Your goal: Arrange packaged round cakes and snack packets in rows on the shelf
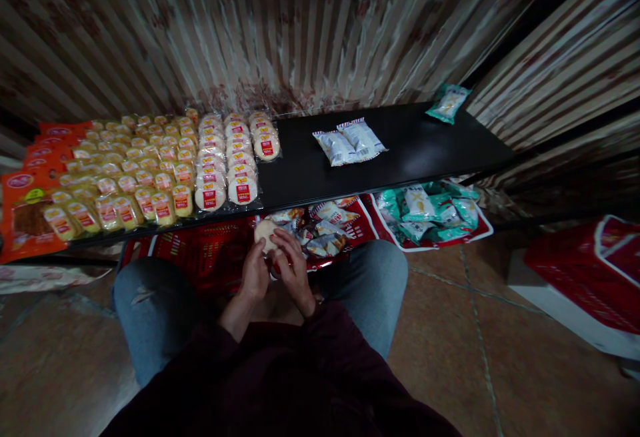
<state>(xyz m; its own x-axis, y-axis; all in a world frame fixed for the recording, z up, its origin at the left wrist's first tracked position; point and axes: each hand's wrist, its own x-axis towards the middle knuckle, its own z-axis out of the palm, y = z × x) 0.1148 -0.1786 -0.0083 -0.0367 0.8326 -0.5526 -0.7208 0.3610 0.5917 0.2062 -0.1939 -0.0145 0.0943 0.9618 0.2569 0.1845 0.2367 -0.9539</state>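
Note:
Between my knees, my left hand [255,275] and my right hand [293,263] are both closed around a round pale packaged bun [265,231], held just above a red basket [200,250]. On the low black shelf [425,150] in front lie rows of similar round packaged buns [235,157] and rows of small yellow packaged cakes [135,177].
Orange snack bags [25,210] lie at the shelf's left end, two white packets [350,142] in the middle, a green packet [449,102] at the far right. Red bins hold mixed packets [325,230] and green packets [430,210] under the shelf. Another red basket [590,270] stands right.

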